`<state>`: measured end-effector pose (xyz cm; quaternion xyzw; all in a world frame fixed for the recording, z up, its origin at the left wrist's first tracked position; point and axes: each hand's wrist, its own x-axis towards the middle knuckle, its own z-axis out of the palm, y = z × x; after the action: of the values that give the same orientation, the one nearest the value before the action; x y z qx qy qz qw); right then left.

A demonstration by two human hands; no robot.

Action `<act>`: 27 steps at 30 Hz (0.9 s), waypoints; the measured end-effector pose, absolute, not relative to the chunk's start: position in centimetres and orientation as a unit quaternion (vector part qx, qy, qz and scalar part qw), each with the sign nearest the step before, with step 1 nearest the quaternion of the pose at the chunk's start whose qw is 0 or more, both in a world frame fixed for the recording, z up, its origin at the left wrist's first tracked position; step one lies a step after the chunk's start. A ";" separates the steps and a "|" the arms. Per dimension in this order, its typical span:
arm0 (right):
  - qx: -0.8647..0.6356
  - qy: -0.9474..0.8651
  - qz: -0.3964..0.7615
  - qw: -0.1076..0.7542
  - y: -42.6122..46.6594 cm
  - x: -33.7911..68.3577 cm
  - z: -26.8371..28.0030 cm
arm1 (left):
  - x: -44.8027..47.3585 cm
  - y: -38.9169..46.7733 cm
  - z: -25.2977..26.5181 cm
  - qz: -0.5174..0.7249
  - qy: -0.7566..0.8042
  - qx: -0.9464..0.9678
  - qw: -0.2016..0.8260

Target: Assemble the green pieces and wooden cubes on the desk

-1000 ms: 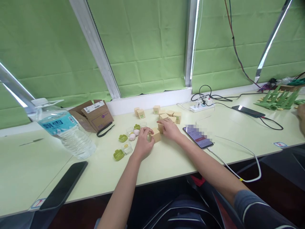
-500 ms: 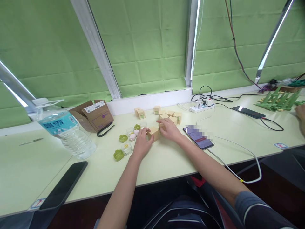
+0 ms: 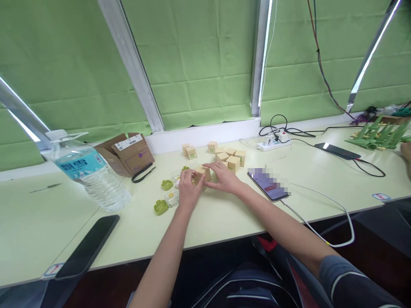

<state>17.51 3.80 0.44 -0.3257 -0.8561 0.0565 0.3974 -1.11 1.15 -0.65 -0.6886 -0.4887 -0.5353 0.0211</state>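
Note:
Between my two hands is a small tan cardboard box (image 3: 203, 172), just above or on the table; its lower part is hidden by fingers. My left hand (image 3: 189, 190) grips the box from the left, thumb toward me. From the right, my right hand (image 3: 224, 179) closes fingers and thumb on the same box. Beside my left hand lie green flower-shaped pieces (image 3: 161, 207) and a clear small container (image 3: 171, 198) with a yellow spot in it. Several similar small boxes (image 3: 233, 164) stand in a cluster beyond my right hand.
A large water bottle (image 3: 93, 175), an open brown carton (image 3: 128, 156) and a black phone (image 3: 88, 246) are at left. To the right are a lit phone (image 3: 269, 185) with a white cable, a power strip (image 3: 272, 145), another phone (image 3: 337, 151) and a person's hand (image 3: 406, 152).
My right hand has moved left from the box cluster to the box at my left hand, leaving a box standing at the cluster's front. The held box has shifted slightly left and away.

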 end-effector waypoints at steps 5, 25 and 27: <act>-0.353 -0.853 0.065 0.380 3.7 16.5 0.7 | -1.2 1.2 -0.7 -0.551 -0.451 -0.702 0.033; -0.441 -0.857 0.124 0.236 13.4 15.8 6.6 | -0.8 0.9 -1.0 -0.503 -0.447 -0.739 0.001; -0.452 -0.866 0.104 0.187 14.2 15.5 7.0 | -0.7 0.8 -1.2 -0.462 -0.454 -0.761 -0.047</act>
<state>15.46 14.17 6.97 -0.4523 -0.8659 0.1038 0.1869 -0.73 0.79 -1.16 -0.7606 -0.4542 -0.4615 -0.0466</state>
